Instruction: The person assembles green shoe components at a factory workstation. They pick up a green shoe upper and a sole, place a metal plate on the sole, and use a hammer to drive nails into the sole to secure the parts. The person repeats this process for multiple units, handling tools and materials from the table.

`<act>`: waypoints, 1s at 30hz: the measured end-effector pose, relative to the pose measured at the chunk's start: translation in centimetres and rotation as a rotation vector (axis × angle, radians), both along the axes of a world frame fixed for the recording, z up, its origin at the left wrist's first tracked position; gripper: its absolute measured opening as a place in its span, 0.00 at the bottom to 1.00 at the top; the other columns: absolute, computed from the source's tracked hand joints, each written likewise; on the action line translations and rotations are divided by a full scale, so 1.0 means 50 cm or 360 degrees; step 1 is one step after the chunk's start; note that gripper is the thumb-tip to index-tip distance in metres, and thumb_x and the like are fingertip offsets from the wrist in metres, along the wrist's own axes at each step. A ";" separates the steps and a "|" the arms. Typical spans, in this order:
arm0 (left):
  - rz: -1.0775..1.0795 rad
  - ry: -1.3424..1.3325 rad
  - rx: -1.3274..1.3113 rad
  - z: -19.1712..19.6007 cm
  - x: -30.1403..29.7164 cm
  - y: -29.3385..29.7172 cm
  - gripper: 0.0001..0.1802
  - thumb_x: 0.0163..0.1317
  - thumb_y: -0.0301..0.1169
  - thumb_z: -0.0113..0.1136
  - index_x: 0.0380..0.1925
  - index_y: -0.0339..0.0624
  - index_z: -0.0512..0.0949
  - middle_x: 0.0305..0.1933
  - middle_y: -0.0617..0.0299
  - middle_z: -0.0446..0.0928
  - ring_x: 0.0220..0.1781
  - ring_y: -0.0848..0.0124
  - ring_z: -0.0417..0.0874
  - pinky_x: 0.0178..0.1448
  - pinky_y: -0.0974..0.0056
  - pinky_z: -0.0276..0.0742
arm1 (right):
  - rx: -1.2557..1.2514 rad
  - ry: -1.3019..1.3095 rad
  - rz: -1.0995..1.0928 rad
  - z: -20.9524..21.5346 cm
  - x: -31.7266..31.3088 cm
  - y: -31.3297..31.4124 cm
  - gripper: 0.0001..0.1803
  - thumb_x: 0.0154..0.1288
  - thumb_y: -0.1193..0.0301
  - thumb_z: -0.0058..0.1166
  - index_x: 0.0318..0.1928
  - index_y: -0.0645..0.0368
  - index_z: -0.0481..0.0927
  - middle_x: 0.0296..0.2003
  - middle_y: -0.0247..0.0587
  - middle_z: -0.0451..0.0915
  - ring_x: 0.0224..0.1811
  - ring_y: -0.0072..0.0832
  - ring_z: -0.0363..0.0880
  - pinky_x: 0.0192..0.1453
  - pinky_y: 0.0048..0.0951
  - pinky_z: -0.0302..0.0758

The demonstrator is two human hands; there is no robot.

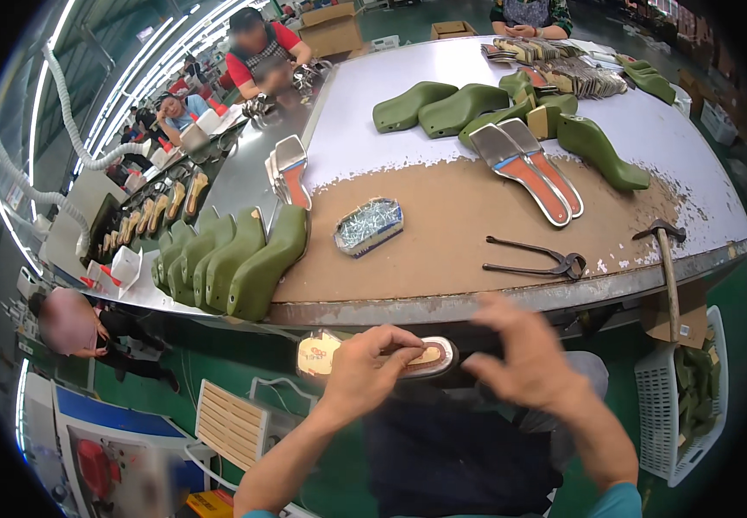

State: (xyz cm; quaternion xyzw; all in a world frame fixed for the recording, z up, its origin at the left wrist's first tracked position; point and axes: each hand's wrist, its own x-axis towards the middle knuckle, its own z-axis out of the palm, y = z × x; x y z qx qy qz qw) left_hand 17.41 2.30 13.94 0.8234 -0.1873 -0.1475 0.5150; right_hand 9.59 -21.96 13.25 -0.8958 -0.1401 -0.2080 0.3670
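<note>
Just below the table's front edge is a shoe sole or insole (432, 356), pale at its left end, brown with a silver rim at its right end. My left hand (365, 371) lies over its middle, thumb and forefinger pinched together; anything between them is too small to make out. To the right of the sole, my right hand (524, 354) is raised and blurred by motion, thumb and fingers apart, with nothing visible in it. On the table beyond are a tray of small nails (368, 226), black pincers (542, 261) and a hammer (667, 259) overhanging the edge.
Green shoe lasts (261, 263) stand at the table's left corner, with more (464, 110) at the back. Orange-and-silver insoles (529, 168) lie at centre right. A white basket (680, 414) with green things stands low right. Another person (261, 52) sits at the far left.
</note>
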 end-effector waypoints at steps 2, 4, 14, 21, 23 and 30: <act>-0.0144 -0.0214 0.0284 0.020 0.007 -0.024 0.06 0.64 0.24 0.68 0.40 0.37 0.85 0.44 0.57 0.86 0.48 0.68 0.87 0.56 0.63 0.82 | -0.0061 -0.0142 -0.0539 -0.013 -0.019 -0.105 0.26 0.61 0.67 0.67 0.58 0.59 0.74 0.58 0.56 0.77 0.61 0.53 0.76 0.66 0.47 0.72; -0.0154 -0.0356 0.0300 0.009 0.012 -0.028 0.06 0.63 0.28 0.68 0.39 0.39 0.86 0.48 0.58 0.87 0.51 0.66 0.86 0.59 0.62 0.80 | -0.0508 -0.0072 -0.1063 -0.017 -0.045 -0.222 0.20 0.70 0.66 0.59 0.58 0.61 0.74 0.58 0.57 0.76 0.63 0.55 0.73 0.68 0.49 0.68; -0.0140 -0.0187 0.0437 0.030 0.013 -0.027 0.07 0.64 0.29 0.66 0.39 0.41 0.86 0.51 0.57 0.87 0.53 0.63 0.86 0.60 0.60 0.80 | -0.0915 0.0708 -0.1629 -0.139 -0.144 -0.543 0.27 0.68 0.77 0.55 0.66 0.49 0.70 0.51 0.49 0.77 0.51 0.51 0.78 0.49 0.50 0.76; -0.0245 -0.0495 0.0448 0.019 0.009 -0.027 0.06 0.62 0.31 0.68 0.37 0.43 0.87 0.50 0.57 0.87 0.50 0.59 0.88 0.56 0.60 0.81 | -0.1004 0.0664 -0.1603 -0.147 -0.154 -0.584 0.23 0.74 0.74 0.46 0.67 0.45 0.70 0.48 0.57 0.74 0.47 0.60 0.80 0.49 0.58 0.77; -0.0234 -0.0508 0.0422 0.015 0.008 -0.024 0.06 0.61 0.31 0.68 0.37 0.44 0.88 0.49 0.58 0.87 0.48 0.59 0.88 0.53 0.60 0.81 | -0.0799 0.0970 -0.1643 -0.128 -0.144 -0.575 0.24 0.76 0.75 0.44 0.69 0.46 0.68 0.51 0.61 0.74 0.55 0.59 0.78 0.57 0.54 0.75; -0.0222 -0.0610 0.0470 0.001 0.005 -0.012 0.07 0.61 0.34 0.69 0.37 0.48 0.89 0.48 0.60 0.87 0.46 0.59 0.88 0.49 0.59 0.82 | 0.0678 0.0265 -0.1259 0.012 -0.160 -0.312 0.26 0.83 0.67 0.37 0.76 0.56 0.60 0.38 0.39 0.77 0.24 0.20 0.74 0.28 0.25 0.76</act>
